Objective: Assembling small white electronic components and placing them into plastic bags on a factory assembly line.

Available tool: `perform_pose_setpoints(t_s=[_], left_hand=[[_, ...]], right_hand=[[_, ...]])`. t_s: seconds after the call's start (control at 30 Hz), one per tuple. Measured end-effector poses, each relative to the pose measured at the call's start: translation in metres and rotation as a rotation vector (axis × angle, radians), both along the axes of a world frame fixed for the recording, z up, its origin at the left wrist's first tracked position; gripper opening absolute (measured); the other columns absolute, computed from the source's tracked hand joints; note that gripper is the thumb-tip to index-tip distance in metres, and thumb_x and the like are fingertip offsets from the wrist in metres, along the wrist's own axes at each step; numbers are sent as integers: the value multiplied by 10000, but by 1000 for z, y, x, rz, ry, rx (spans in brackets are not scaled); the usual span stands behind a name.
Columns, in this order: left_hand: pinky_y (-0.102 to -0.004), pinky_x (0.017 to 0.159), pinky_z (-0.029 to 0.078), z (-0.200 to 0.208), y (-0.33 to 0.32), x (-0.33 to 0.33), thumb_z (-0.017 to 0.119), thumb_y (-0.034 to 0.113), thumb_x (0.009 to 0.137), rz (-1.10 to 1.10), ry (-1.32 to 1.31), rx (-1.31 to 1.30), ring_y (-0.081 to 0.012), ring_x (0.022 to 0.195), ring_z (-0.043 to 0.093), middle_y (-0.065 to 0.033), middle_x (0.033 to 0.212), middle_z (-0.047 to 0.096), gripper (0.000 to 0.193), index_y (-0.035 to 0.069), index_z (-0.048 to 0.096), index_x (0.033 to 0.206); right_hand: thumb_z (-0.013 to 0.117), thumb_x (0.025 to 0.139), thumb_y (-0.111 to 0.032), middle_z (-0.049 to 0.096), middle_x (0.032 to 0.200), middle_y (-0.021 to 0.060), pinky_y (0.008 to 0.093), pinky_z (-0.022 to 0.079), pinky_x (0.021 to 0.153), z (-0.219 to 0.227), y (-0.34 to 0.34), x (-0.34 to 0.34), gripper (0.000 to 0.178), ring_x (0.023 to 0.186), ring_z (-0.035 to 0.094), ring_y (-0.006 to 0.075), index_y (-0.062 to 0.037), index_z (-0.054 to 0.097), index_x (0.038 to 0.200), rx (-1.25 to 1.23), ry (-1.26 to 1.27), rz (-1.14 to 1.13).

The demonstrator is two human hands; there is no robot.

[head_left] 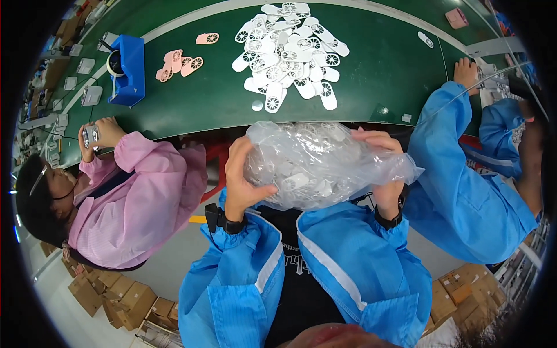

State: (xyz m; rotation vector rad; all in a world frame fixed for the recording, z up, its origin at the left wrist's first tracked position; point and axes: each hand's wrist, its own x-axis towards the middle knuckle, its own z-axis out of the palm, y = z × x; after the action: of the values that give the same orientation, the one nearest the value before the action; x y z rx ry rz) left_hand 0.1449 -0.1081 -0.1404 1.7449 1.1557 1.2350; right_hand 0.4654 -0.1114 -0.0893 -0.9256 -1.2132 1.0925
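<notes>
Between my two hands is a clear plastic bag full of white plastic parts, at the near edge of the green table. My left hand grips the bag's left side, thumb across its front and fingers behind. My right hand holds the bag's right side, partly covered by loose film, its fingertips over the top. Just beyond the bag, a heap of white flat parts with rounded ends and spoked round cutouts lies on the table. A small round clear disc lies at the heap's near left.
Several pink parts lie left of the heap, near a blue tape dispenser. A person in pink sits at my left; one in blue is at my right. Cardboard boxes stand behind. A lone white part lies far right.
</notes>
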Motion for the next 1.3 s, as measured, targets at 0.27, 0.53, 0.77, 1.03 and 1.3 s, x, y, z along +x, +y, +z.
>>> perform_pose_setpoints(t_s=[0.27,0.53,0.77,1.03,1.3], left_hand=[[-445,1031,504,28,21,5,965,357,742,-157,108,-222,-373,1198,650,-222,1255,708,715,-53,694,1260],[-448,997,509,8,31,-36,887,380,839,-247,-303,-308,-298,1053,688,-178,1057,760,541,-51,746,1134],[-454,863,502,67,98,1,689,594,994,-198,-545,-48,-285,850,632,-128,926,686,551,43,686,987],[-425,796,506,291,181,63,610,529,1076,-917,-572,523,-277,941,665,-113,1005,758,396,144,684,1020],[-288,796,561,431,168,61,869,134,885,-911,-866,532,-101,1030,663,71,997,763,109,185,789,939]], right_hand=[[531,981,-783,609,1443,287,568,351,1226,-10,25,23,956,1441,505,435,86,611,1371,106,32,329],[519,965,-761,670,1430,207,578,285,1260,-20,64,37,888,1468,507,387,28,702,1327,-155,-147,435],[725,841,-170,741,1329,105,549,246,1284,-17,68,36,313,1414,564,322,-37,796,1115,64,-550,586],[753,809,-125,761,1132,186,516,488,1026,81,110,22,314,1093,691,402,-30,767,1108,85,-780,862],[637,970,-277,709,883,239,536,531,771,97,137,-114,266,888,687,470,-17,692,976,36,-872,994]])
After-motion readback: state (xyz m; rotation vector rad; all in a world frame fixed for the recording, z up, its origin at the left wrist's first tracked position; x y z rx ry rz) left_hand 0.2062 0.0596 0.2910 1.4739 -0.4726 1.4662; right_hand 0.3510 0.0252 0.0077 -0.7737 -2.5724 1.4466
